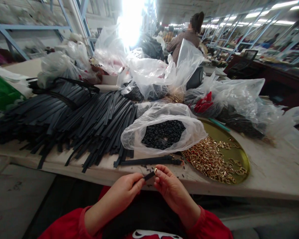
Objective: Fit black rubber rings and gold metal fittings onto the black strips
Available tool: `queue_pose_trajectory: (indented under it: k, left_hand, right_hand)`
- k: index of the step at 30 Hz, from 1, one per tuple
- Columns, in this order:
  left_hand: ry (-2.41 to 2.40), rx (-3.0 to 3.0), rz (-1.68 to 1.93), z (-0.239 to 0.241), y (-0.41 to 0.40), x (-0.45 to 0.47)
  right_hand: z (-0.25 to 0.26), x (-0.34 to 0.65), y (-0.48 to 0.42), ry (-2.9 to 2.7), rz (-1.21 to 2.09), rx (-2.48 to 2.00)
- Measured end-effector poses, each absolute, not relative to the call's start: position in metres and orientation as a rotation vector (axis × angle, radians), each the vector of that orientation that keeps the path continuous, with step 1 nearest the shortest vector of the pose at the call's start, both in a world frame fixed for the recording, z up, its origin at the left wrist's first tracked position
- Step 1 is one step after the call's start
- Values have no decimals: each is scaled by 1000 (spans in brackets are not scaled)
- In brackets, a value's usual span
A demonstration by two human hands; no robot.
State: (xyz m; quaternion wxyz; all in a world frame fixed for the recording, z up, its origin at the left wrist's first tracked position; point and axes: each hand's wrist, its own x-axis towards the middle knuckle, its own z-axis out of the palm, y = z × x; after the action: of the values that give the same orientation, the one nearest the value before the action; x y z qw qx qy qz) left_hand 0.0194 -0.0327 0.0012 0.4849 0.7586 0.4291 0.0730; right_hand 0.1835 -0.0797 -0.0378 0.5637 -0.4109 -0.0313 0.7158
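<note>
Head view. Short black strap piece (149, 175) held in the air just in front of the table (269, 172) edge, above the lap. Its long axis runs nearly level, left to right, with the right end tipped slightly up and pointing at the right hand (171, 188).

Left hand (126, 190) comes in from lower left, palm turned inward, thumb and forefinger pinched on the strap piece's left end. The right hand comes from lower right, fingers curled, fingertips nipping a small gold buckle (155, 171) that touches the strap's right end. Both wrists are bent toward each other, red sleeves below.

On the table just beyond lie a long strap (149, 161), a clear bag (137, 132) of small black loops, and a round tray (214, 132) of gold fittings. A pile of black straps (84, 122) lies to the left. A person (186, 38) sits far behind.
</note>
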Motion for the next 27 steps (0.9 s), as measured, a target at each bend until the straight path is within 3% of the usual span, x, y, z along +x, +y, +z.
queue_pose_trajectory:
  k: [17,27]
  left_hand:
    - [1027,1877,131,3,-33,21]
    - [1002,1347,242,-2,-33,39]
  right_hand:
    - [-48,170,-84,-97,1681,-947]
    - [-53,161,-87,-642,1331,-1220]
